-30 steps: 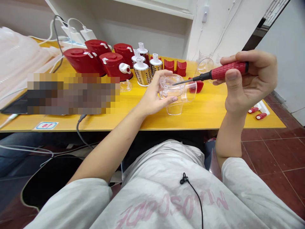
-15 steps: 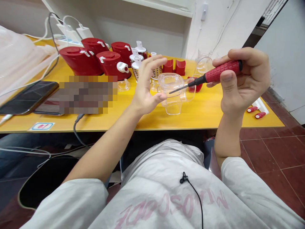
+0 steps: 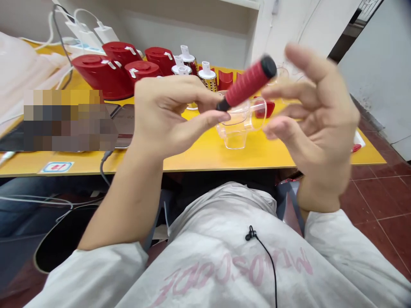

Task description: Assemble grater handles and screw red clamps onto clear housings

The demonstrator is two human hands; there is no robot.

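My left hand (image 3: 173, 117) pinches a screwdriver (image 3: 245, 85) between thumb and fingers, near where the shaft meets the handle. Its red ribbed handle with a black end cap tilts up to the right; the blade is hidden by the hand. Just right of the handle, my right hand (image 3: 317, 111) is open, fingers spread and somewhat blurred, holding nothing. Behind and below the screwdriver, a clear plastic housing (image 3: 236, 139) with a round tube opening stands on the yellow table (image 3: 205, 156).
Several red bases (image 3: 96, 75) stand at the back left. Perforated metal drums (image 3: 208, 79) with white stems are at the back middle. A small red part (image 3: 269, 109) lies beyond the housing. Phones (image 3: 125, 122) and a charging cable (image 3: 104, 164) are at the left.
The screwdriver has passed from my right hand to my left, its handle now pointing more steeply upward. My right hand has let go and spread its fingers.
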